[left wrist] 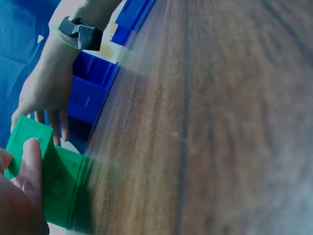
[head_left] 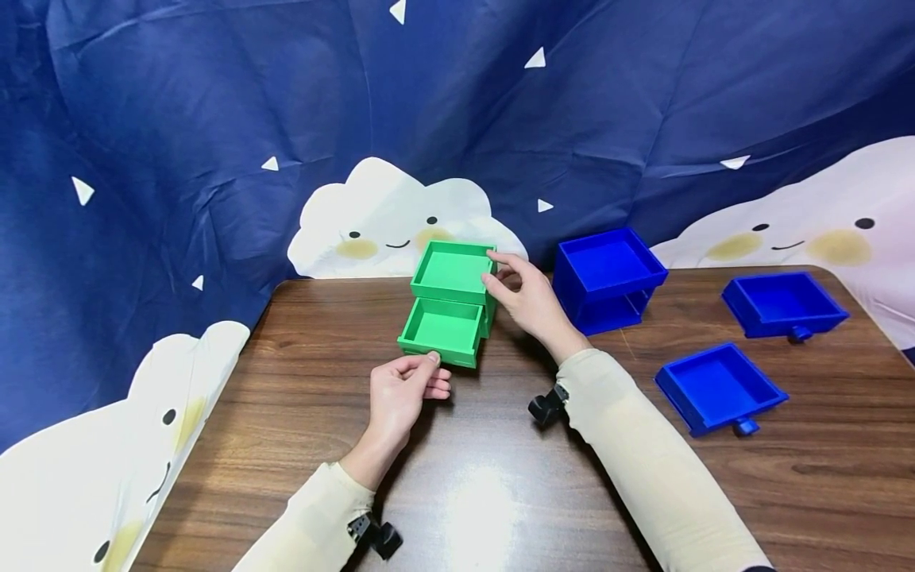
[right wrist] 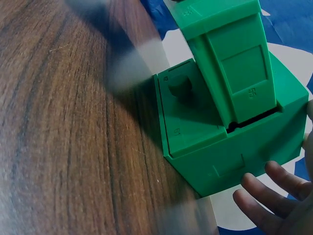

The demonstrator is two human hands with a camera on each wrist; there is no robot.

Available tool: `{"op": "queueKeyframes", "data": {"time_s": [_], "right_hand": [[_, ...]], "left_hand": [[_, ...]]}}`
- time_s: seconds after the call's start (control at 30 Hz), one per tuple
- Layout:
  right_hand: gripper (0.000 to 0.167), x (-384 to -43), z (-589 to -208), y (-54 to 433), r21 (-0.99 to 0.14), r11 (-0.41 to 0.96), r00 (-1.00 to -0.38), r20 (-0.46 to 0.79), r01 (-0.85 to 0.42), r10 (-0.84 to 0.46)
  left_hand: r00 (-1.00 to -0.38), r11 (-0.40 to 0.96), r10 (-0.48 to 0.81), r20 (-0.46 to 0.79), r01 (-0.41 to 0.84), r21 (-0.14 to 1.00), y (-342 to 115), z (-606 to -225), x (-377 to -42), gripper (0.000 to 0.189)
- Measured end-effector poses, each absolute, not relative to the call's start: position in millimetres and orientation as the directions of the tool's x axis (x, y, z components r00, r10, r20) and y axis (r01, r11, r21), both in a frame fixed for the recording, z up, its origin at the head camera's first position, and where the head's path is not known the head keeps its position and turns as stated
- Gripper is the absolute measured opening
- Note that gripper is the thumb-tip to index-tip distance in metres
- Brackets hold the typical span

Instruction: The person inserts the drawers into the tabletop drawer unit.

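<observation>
While the left grip (head_left: 402, 389) pinches one of two green drawers (head_left: 441, 324), the wide right grip (head_left: 530, 298) touches one green cabinet (head_left: 449, 268).
Far worktop (head_left: 314, 342) edge: that cabinet, gap, one blue cabinet (head_left: 611, 262); toward right edge, two blue drawers (head_left: 722, 387).

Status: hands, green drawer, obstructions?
Left hand grips green drawer at front; right hand touches green cabinet. Drawer partly out. Blue drawers off right, not in the way.

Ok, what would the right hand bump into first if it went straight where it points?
The right hand would probably meet the right side of the green cabinet first. It's right there beside it; whether they already touch is hard to tell.
</observation>
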State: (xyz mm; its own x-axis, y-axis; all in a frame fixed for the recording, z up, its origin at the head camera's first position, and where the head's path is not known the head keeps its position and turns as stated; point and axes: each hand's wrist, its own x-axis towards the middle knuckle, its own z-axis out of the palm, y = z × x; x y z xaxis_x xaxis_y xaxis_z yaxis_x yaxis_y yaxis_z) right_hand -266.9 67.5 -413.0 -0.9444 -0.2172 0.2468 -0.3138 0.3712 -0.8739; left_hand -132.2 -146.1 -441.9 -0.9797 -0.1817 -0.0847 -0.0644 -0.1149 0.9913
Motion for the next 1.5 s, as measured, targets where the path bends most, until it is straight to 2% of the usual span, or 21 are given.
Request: {"op": "queueKeyframes", "data": {"time_s": [1.5], "right_hand": [[0.050, -265.5, -410.7, 67.8, -0.873, 0.369, -0.942, 0.247, -0.317, -0.225]], "left_hand": [[-0.980, -0.130, -0.187, -0.073, -0.049, 0.990, -137.1, -440.2, -153.2, 0.024]]}}
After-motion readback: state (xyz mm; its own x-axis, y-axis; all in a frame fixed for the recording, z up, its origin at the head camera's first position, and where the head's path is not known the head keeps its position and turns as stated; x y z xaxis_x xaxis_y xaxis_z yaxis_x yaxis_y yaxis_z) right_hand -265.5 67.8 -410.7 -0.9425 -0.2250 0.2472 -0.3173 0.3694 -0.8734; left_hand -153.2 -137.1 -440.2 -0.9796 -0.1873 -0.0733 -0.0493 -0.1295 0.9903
